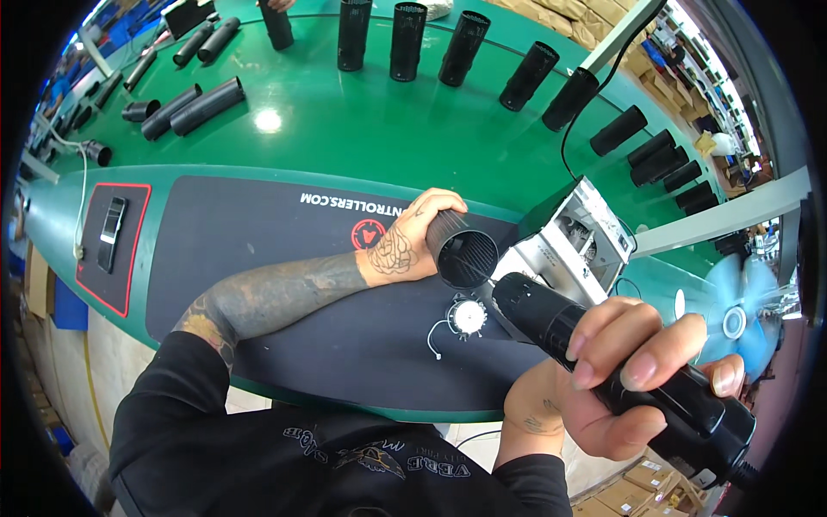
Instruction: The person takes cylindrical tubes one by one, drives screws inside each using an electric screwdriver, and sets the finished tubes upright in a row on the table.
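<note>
My left hand (412, 243) is wrapped round a black ribbed tube (446, 237), whose open end is turned toward me above the dark mat (276, 233). A black electric screwdriver (538, 314) is gripped in my right hand (633, 366), slanting up and left. Its thin bit reaches the tube's rim; whether it touches a screw there I cannot tell. Just below the tube, a small round motor (467, 317) with a white cable and plug lies on the mat.
A silver and black box-shaped device (581, 237) stands right of the tube. Upright black tubes (407, 43) line the green table's (327, 129) far side; others lie at left (207, 105). A phone (112, 233) rests on the left. A blue fan (734, 323) is at right. Another person's hand (280, 4) holds a tube.
</note>
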Tool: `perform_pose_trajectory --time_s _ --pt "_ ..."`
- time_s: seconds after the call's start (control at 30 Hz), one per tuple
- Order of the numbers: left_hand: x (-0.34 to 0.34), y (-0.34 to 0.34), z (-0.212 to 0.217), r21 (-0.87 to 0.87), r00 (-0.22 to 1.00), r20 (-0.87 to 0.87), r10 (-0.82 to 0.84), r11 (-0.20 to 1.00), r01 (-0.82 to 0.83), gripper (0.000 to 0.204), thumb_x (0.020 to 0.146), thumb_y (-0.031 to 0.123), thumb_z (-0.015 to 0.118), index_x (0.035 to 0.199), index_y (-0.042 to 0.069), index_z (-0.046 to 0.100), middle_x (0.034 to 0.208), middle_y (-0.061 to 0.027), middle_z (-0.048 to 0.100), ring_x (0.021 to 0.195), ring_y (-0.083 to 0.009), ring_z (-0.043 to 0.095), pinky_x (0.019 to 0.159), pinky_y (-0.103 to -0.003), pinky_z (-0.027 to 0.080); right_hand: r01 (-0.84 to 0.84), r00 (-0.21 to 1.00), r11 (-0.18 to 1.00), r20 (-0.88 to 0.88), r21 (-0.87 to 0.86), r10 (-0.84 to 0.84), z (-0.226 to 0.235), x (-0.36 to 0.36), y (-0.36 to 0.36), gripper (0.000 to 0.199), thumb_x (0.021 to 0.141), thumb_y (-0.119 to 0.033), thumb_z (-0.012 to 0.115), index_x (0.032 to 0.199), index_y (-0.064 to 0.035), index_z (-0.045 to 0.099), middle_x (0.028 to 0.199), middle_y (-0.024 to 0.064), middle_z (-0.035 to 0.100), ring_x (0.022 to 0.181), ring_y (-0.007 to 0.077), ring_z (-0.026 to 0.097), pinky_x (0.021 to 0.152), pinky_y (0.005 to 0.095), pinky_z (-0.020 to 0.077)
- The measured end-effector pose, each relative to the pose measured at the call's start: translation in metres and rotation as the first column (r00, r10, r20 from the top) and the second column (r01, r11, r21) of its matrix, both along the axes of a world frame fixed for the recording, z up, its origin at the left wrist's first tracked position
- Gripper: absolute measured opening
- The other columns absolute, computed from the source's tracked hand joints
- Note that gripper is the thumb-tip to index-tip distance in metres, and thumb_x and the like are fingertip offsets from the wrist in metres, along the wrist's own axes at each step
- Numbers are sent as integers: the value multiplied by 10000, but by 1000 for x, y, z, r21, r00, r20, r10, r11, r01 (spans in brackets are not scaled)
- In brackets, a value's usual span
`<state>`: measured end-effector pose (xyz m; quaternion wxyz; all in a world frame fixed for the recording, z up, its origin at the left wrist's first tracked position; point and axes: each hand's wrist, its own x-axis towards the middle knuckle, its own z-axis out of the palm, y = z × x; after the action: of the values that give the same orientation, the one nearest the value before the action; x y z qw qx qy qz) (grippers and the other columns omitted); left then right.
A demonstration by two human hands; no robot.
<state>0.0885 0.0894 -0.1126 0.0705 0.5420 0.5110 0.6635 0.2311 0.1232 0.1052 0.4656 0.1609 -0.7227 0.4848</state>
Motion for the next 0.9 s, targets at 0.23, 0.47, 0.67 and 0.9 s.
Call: perform_pose_trajectory --time_s 0.23,0.47,0.67,0.9 --pt "-2 -1 -6 -26 1000 22 3 1000 -3 645 573 -19 738 1154 80 476 1128 -89 522 1024 -250 528 916 -348 423 -19 993 1000 116 24 17 -1 -4 -2 432 882 -223 610 1238 -214 365 829 10 519 506 99 504 489 243 430" --pt "-5 -6 1 -42 999 7 -39 998 39 645 581 -11 735 1168 59 477 1172 -96 509 1064 -246 519 954 -353 419 -39 991 999 129 24 36 1 -6 -9 436 865 -210 638 1210 -234 373 779 13 513 488 97 488 475 250 433" --pt "-4 -8 3 -47 1000 2 -28 998 28 631 589 -9 732 1163 62 479 1176 -96 507 1057 -248 524 948 -349 419 -5 996 1000 89 16 4 1 -6 -13 433 871 -214 631 1216 -222 370 804 21 514 494 96 482 472 257 431" --pt "-56 2 38 -190 921 -389 17 977 -99 505 536 67 739 1005 96 553 904 -89 628 777 -287 629 699 -363 495 14 994 998 -104 -63 -21 15 18 -4 394 869 -208 613 1197 -158 401 886 30 528 519 97 506 500 245 421"
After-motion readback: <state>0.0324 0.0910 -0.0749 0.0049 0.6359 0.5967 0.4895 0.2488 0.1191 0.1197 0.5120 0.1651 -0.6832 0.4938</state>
